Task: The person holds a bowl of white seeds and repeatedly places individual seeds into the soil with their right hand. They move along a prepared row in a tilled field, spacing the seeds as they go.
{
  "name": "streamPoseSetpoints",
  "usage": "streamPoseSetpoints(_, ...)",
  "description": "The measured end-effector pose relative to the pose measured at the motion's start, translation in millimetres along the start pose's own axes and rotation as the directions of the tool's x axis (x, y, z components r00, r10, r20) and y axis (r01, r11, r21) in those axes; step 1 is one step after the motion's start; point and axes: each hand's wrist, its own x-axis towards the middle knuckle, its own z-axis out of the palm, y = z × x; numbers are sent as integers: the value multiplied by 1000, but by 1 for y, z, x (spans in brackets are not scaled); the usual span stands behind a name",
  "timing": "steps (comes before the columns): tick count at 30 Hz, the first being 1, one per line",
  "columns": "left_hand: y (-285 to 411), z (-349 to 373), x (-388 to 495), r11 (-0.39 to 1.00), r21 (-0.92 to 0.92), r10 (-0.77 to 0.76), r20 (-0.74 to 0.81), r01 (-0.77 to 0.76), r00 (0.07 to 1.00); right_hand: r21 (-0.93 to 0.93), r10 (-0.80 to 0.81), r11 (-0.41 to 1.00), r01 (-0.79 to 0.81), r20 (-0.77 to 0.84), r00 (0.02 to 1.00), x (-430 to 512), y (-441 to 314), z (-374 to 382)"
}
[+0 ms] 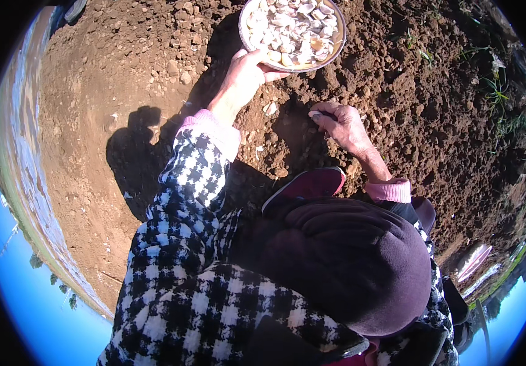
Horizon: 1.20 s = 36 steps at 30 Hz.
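My left hand (244, 75) grips the near rim of a round bowl (341, 39), its thumb over the edge. Pale garlic cloves (292, 29) fill much of the bowl. To the lower right, my right hand (343, 123) pinches a single clove (315, 113) between thumb and finger, just above the brown soil (299, 123). A loose clove (270, 108) lies on the soil between the two hands. The other fingers of my right hand are curled and partly hidden.
A red shoe (318, 181) rests on the soil below my right hand. Crumbly clods (405, 105) and green weeds (496, 94) lie to the right, smoother soil (75, 114) to the left. A pink-edged object (473, 263) is at lower right. My shadow (135, 155) falls across the ground.
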Motion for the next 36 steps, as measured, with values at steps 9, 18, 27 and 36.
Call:
streamPoseSetpoints(9, -5, -5, -2, 993, 89, 69, 87, -77, 994, -616, -289, 737, 278, 85, 954, 27, 8, 61)
streamPoseSetpoints(18, -9, -7, 1, 1000, -4, 27, 20, -27, 999, -804, -277, 464, 372, 267, 923, 44, 7, 77)
streamPoseSetpoints(27, -13, -13, 4, 840, 499, 150, 165, -214, 975, -819, -266, 510, 264, 141, 953, 40, -4, 91)
streamPoseSetpoints(36, -9, -6, -1, 996, 78, 52, -7, -51, 999, -713, -456, 537, 450, 203, 867, 46, -15, 77)
